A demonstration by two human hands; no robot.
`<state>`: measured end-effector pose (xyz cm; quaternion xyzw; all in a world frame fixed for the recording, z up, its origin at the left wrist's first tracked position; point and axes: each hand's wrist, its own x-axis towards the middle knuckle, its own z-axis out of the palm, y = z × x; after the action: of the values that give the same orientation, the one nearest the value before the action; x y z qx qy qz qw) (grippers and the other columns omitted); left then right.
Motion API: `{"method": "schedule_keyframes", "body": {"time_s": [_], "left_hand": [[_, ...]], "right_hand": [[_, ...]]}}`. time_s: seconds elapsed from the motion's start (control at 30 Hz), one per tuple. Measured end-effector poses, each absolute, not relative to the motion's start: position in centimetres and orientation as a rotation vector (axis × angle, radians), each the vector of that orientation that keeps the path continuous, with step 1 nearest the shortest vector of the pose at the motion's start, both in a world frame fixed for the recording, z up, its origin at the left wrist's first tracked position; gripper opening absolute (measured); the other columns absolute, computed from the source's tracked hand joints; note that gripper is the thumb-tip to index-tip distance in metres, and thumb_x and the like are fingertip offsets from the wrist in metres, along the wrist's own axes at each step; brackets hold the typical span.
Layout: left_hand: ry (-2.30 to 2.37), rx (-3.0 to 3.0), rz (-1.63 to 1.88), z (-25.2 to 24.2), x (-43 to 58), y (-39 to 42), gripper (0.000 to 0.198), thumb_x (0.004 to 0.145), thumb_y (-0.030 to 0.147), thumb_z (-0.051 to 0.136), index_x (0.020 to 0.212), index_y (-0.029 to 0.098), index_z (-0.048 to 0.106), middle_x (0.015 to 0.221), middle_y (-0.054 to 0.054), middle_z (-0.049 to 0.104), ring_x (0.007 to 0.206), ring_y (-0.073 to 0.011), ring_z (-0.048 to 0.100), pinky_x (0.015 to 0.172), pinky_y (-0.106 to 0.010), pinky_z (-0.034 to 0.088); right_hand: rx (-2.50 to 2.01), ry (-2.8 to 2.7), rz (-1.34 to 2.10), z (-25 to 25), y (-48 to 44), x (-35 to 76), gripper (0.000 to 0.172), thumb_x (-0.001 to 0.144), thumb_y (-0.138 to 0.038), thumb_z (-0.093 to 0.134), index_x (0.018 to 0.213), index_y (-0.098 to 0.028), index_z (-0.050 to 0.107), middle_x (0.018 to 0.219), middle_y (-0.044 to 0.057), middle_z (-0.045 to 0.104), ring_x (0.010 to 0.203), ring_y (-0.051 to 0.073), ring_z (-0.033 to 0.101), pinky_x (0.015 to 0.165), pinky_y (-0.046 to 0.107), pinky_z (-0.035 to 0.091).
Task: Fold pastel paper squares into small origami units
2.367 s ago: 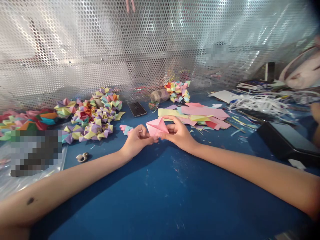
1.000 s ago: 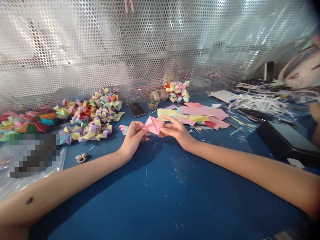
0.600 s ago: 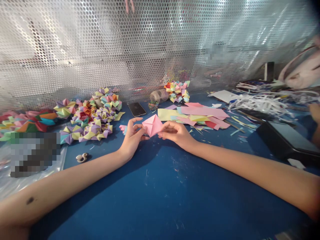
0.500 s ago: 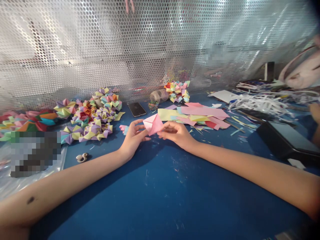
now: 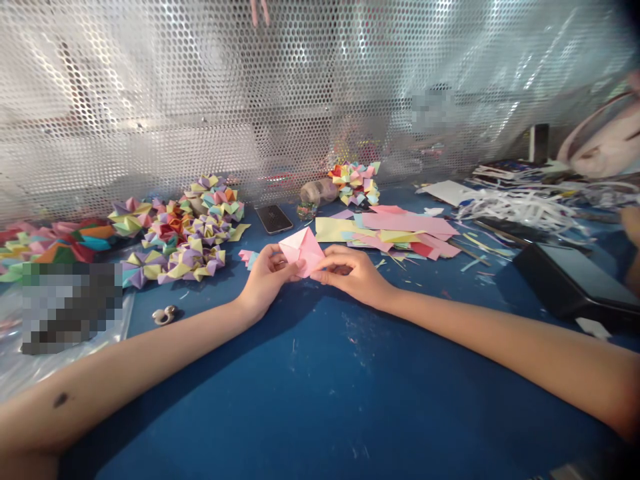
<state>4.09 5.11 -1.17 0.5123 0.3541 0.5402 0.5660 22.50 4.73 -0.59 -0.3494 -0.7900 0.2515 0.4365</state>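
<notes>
Centrally, the folded pink paper (image 5: 306, 248) is held above the blue table (image 5: 320, 387), between both hands. Its left side is pinched between the thumb and fingers of the left hand (image 5: 267, 279); its right corner is gripped by the right hand (image 5: 356, 275). Coloured sheets (image 5: 410, 223) are spread beyond the right hand, and a phone (image 5: 274, 219) is laid beyond the left.
</notes>
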Motion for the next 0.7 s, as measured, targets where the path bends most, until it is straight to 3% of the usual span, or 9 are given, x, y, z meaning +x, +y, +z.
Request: {"method": "schedule_keyframes", "body": {"time_s": [0.2, 0.4, 0.7], "left_hand": [[0.858, 1.193, 1.270, -1.17, 4.09, 5.22, 0.041, 0.062, 0.026, 0.081, 0.085, 0.015, 0.048, 0.079, 0.002, 0.064, 0.065, -0.0069, 0.061, 0.058, -0.017, 0.052], [0.842, 1.209, 1.215, -1.09, 4.08, 5.13, 0.042, 0.063, 0.026, 0.081, 0.089, 0.016, 0.049, 0.079, 0.000, 0.068, 0.067, -0.0091, 0.065, 0.062, -0.019, 0.054], [0.816, 1.253, 1.188, -1.01, 4.07, 5.01, 0.039, 0.065, 0.025, 0.080, 0.091, 0.015, 0.052, 0.071, 0.001, 0.070, 0.063, -0.0106, 0.066, 0.059, -0.019, 0.053]], "right_hand": [[-0.915, -1.852, 0.814, -1.13, 4.97, 22.72, 0.014, 0.073, -0.029, 0.071, 0.078, -0.018, 0.063, 0.076, 0.000, 0.064, 0.068, 0.012, 0.061, 0.063, 0.027, 0.048], [-0.872, -1.715, 0.907, -1.43, 5.41, 22.72, 0.032, 0.065, -0.023, 0.075, 0.073, -0.021, 0.044, 0.071, -0.004, 0.057, 0.066, 0.010, 0.058, 0.065, 0.027, 0.048], [-0.881, -1.658, 1.038, -1.36, 5.50, 22.63, 0.036, 0.064, -0.025, 0.078, 0.076, -0.021, 0.044, 0.071, -0.004, 0.058, 0.066, 0.011, 0.060, 0.065, 0.027, 0.049]]}}
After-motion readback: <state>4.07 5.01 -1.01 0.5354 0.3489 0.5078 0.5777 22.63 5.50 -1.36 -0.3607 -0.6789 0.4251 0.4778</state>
